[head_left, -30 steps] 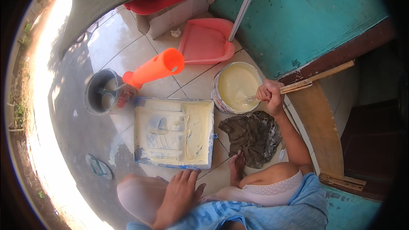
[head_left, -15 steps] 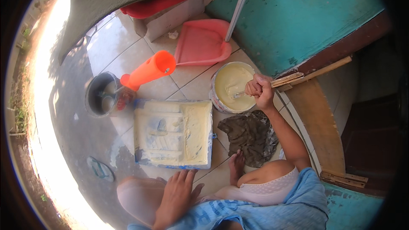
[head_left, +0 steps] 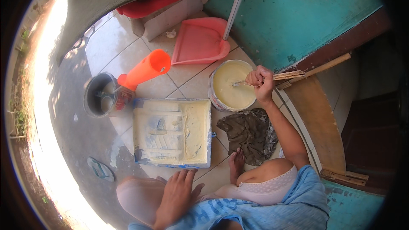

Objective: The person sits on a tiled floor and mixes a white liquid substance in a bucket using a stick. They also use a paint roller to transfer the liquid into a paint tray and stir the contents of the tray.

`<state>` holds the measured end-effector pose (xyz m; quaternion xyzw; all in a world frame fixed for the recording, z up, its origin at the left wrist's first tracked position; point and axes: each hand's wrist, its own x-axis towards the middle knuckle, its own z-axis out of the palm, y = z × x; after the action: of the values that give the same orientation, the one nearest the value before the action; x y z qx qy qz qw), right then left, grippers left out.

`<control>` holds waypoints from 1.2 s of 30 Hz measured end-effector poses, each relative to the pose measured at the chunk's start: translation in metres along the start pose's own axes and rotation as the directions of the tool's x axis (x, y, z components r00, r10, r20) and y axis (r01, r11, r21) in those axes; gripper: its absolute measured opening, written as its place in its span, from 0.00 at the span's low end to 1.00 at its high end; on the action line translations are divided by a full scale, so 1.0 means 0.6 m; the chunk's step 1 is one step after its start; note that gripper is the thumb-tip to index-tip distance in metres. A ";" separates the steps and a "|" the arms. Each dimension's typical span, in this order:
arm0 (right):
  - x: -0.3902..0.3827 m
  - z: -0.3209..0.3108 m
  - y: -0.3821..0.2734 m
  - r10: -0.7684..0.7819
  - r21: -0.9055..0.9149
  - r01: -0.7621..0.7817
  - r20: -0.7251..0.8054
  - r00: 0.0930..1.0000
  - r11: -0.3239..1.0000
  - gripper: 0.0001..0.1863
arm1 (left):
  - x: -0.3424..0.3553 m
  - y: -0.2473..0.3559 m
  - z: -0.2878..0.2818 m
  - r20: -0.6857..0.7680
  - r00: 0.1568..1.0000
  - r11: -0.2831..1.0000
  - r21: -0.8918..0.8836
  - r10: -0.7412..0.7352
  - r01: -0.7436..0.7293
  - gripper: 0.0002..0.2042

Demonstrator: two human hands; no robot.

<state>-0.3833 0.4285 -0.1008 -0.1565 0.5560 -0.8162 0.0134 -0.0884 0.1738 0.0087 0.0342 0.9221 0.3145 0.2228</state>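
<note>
A wooden stick (head_left: 289,76) is in my right hand (head_left: 261,81), with the fingers wrapped round it. Its lower end dips into cream-coloured paint (head_left: 232,96) in a round bucket (head_left: 216,101). My left hand (head_left: 177,191) lies flat over my left knee, fingers stretched out and holding nothing. Just beyond that hand is a paint tray (head_left: 211,145), coated with cream paint over blue. A crumpled dark cloth (head_left: 247,136) lies between the bucket and my bare foot (head_left: 237,164).
Left of the tray stands a dark bucket (head_left: 90,98) with an orange hollow handle (head_left: 147,70) leaning out. A pink dustpan (head_left: 198,44) sits farther back. Beside my right arm are a wooden board (head_left: 317,119) and a teal wall (head_left: 289,21). A flip-flop (head_left: 100,169) lies at left.
My right hand and the stick have shifted slightly within the bucket, and the paint surface looks smoother. My left hand stays on the knee.
</note>
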 end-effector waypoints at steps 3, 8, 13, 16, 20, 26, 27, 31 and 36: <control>-0.007 -0.014 -0.023 0.178 0.034 -0.182 0.092 0.980 0.983 0.21 | 0.000 -0.002 0.000 0.003 1.000 1.000 0.001 -0.009 0.009 0.23; 0.008 -0.055 -0.058 0.192 -0.170 -0.186 0.021 0.981 0.968 0.21 | -0.001 -0.001 -0.001 0.005 1.000 1.000 0.004 -0.006 0.006 0.23; 0.032 -0.040 -0.008 -0.068 -0.248 0.045 -0.085 0.994 0.968 0.20 | -0.004 0.002 -0.001 -0.010 1.000 1.000 0.012 -0.004 0.004 0.23; 0.057 -0.007 0.014 -0.044 -0.124 0.033 -0.088 0.995 0.992 0.19 | -0.003 0.003 0.000 -0.014 1.000 1.000 0.010 0.006 -0.006 0.22; 0.047 0.050 0.017 0.139 -0.014 -0.138 0.123 0.983 0.990 0.19 | -0.003 0.000 0.004 -0.018 1.000 1.000 0.009 -0.009 0.009 0.22; -0.027 0.050 -0.054 0.373 -0.218 -0.318 0.295 0.879 0.923 0.20 | -0.005 -0.001 0.000 -0.028 1.000 1.000 0.008 -0.008 0.008 0.23; -0.028 0.038 -0.060 0.369 -0.236 -0.309 0.278 0.887 0.921 0.21 | -0.007 -0.002 0.000 -0.039 0.999 1.000 0.007 -0.001 0.002 0.23; -0.020 -0.001 -0.072 0.266 -0.351 -0.192 0.174 0.948 0.917 0.21 | -0.010 -0.002 0.001 -0.059 0.998 1.000 -0.008 0.010 -0.011 0.23; 0.022 -0.040 -0.041 0.021 -0.337 0.005 0.073 0.997 0.941 0.21 | -0.016 -0.001 -0.001 -0.045 0.999 1.000 0.000 -0.012 0.012 0.23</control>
<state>-0.3987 0.4568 -0.0832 -0.1851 0.6872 -0.7024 0.0106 -0.0802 0.1710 0.0125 0.0215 0.9270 0.3138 0.2042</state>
